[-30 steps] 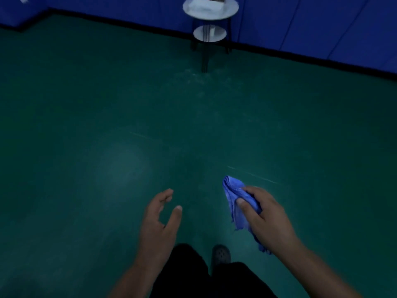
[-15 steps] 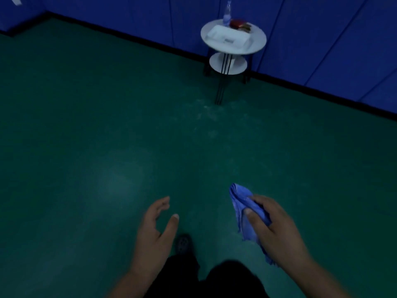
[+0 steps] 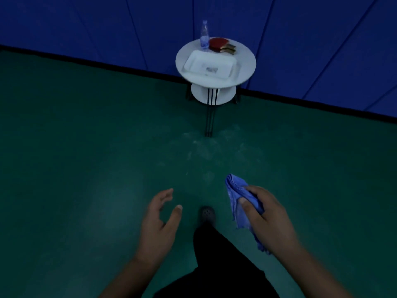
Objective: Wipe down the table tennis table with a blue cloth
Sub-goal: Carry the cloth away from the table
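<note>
Left hand [image 3: 160,224] relaxed; right hand [image 3: 268,218] fingers [image 3: 247,208] curled.

Tray [image 3: 209,66] on side table [image 3: 247,67], bottle [image 3: 204,38] behind.

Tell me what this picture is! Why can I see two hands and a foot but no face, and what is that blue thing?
The camera sits on a person's head and looks down, so you see what they see: their own hands, one leg and a shoe on the green floor. The right hand grips a crumpled blue cloth for wiping. The left hand is open and holds nothing. Ahead, by the blue wall, stands a small round white table. On it lie a white tray, a water bottle and a red paddle. No table tennis table shows here.
</note>
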Tool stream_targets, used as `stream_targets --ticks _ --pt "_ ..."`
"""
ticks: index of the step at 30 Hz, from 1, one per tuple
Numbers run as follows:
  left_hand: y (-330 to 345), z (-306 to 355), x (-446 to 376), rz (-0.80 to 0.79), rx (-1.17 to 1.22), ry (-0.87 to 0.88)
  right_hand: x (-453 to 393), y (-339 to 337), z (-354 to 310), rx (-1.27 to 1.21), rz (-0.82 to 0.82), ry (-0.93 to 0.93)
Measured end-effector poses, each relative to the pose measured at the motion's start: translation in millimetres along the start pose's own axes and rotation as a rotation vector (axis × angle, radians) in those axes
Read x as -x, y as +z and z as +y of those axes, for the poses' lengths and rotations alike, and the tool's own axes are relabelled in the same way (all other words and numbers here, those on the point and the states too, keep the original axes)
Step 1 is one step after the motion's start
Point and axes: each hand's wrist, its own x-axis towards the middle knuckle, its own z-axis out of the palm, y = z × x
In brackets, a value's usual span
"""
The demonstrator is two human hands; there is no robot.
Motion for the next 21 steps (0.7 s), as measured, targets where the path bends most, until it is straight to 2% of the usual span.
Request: stream_targets --ticks 6,11,21 --pt "12.8 48.6 -182.3 -0.022 -0.070 0.044 -184.8 -6.8 -41.5 0.028 -0.019 -0.001" --pt "24.6 58.9 -325.3 0.016 -0.071 0.071 -324.0 2.9 -63.8 0.051 -0.038 -0.001" --pt "68.3 53.8 -599.8 -0.155 -0.034 0.047 -563.2 45.9 -91.9 0.121 0.030 0.129"
